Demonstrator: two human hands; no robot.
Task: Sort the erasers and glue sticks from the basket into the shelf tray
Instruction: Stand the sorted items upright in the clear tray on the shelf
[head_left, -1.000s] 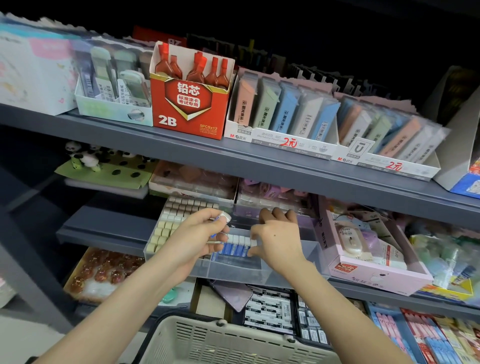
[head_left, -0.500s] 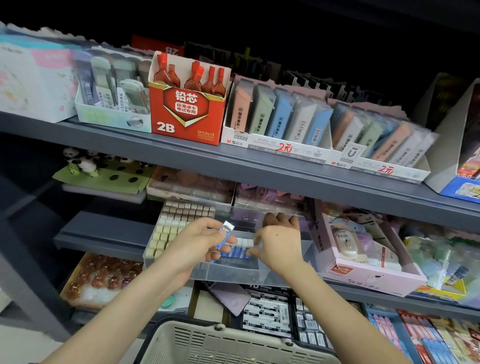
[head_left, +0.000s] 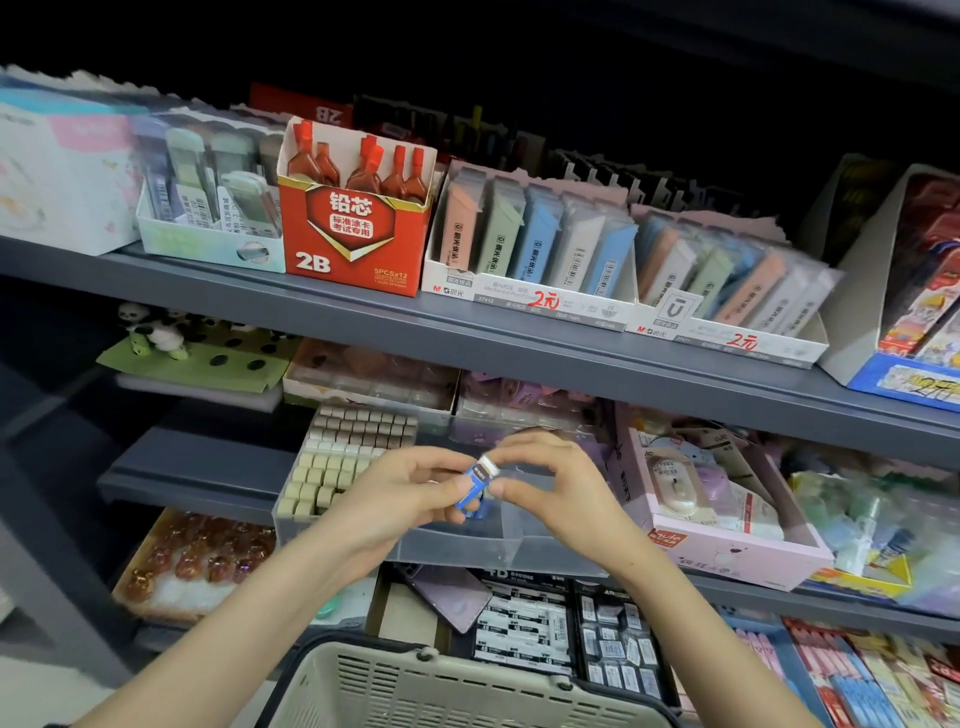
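A small eraser (head_left: 477, 486) in a blue sleeve with a white end is held between both hands, above the clear plastic shelf tray (head_left: 467, 548). My left hand (head_left: 410, 493) grips its lower part. My right hand (head_left: 545, 483) pinches its upper end with thumb and fingers. The tray's left compartment holds several rows of beige and brown erasers (head_left: 343, 452). The erasers under my hands are mostly hidden. The beige basket (head_left: 441, 686) sits at the bottom edge; its contents are out of view.
A pink box (head_left: 727, 545) of correction tapes stands right of the tray. A grey shelf edge (head_left: 519, 358) runs above it, carrying a red 2B lead box (head_left: 353, 234) and eraser packs. Black-and-white eraser packs (head_left: 524, 623) lie below.
Both hands have lifted from the tray's middle compartment. My right hand has come off the eraser row and now pinches the blue eraser that my left hand holds.
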